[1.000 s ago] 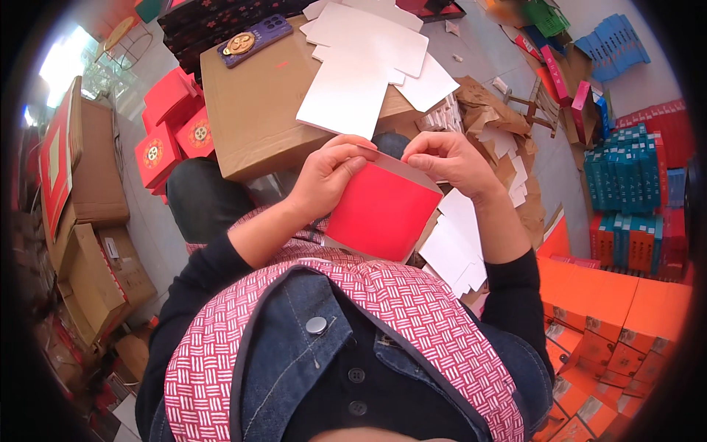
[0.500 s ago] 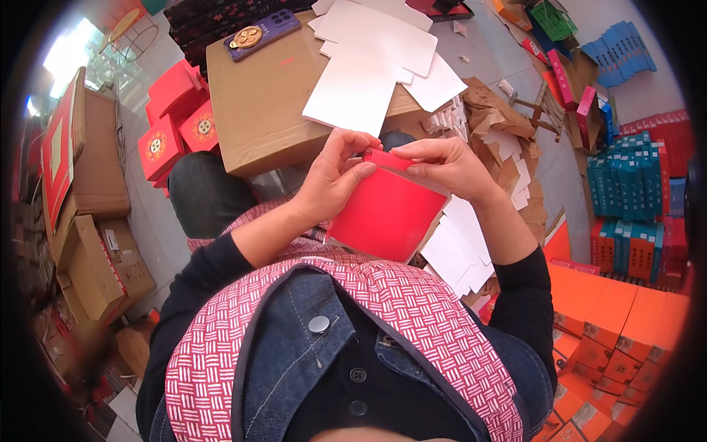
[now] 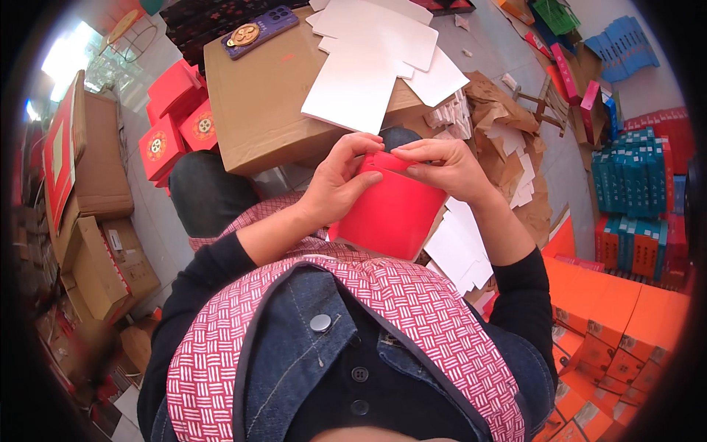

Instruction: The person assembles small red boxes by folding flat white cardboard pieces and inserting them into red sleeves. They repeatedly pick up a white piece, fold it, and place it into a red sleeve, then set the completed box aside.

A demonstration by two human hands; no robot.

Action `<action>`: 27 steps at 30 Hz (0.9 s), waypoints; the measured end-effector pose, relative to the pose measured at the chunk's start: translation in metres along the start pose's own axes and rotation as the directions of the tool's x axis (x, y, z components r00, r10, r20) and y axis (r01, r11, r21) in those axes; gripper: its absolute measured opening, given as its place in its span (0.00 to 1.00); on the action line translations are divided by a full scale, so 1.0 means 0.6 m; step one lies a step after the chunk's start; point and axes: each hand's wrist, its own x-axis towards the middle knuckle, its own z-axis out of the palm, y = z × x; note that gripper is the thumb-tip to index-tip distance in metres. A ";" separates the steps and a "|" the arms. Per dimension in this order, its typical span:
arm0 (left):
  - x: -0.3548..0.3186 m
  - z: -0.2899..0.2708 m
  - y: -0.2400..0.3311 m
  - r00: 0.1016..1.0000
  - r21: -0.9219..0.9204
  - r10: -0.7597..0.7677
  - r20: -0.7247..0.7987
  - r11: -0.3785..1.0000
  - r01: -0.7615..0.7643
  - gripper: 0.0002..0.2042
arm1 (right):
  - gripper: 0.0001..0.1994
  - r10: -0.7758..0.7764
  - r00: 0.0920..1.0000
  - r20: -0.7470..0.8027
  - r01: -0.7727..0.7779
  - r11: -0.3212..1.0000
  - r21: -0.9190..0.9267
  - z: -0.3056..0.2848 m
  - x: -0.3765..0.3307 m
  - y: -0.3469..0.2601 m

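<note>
Over my lap I hold a red piece of sheet or card, with a narrow flap bent along its far edge. At that edge's left end, my left hand grips it, thumb on the near face and fingers beyond. My right hand pinches the right part of the same edge between thumb and fingers. The two hands' fingertips are close together at the fold. What lies behind the red piece is hidden. Just beyond my hands, white cards lie overlapping on a cardboard box.
A purple phone rests on the box. Red boxes sit to its left, crumpled brown paper to its right. More white cards lie beside my right forearm. Orange boxes are stacked at right, open cartons at left.
The red piece has tilted slightly, and its pale lower and right borders show less. Both hands keep hold of its far edge, with the thumbs shifted slightly lower.
</note>
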 end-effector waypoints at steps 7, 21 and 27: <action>0.002 -0.002 0.019 0.999 0.576 -0.003 0.048 0.817 -0.025 0.13 | 0.14 -0.055 0.998 -0.039 0.050 0.992 -0.119 0.005 0.005 0.015; 0.013 0.008 0.023 0.999 0.619 0.049 0.000 0.785 -0.039 0.08 | 0.10 0.011 0.999 -0.032 -0.020 0.959 -0.281 0.017 0.015 -0.014; 0.021 0.016 0.016 0.994 0.590 0.073 -0.086 0.807 -0.008 0.09 | 0.08 -0.115 0.991 -0.071 0.104 0.984 -0.144 0.009 0.021 -0.005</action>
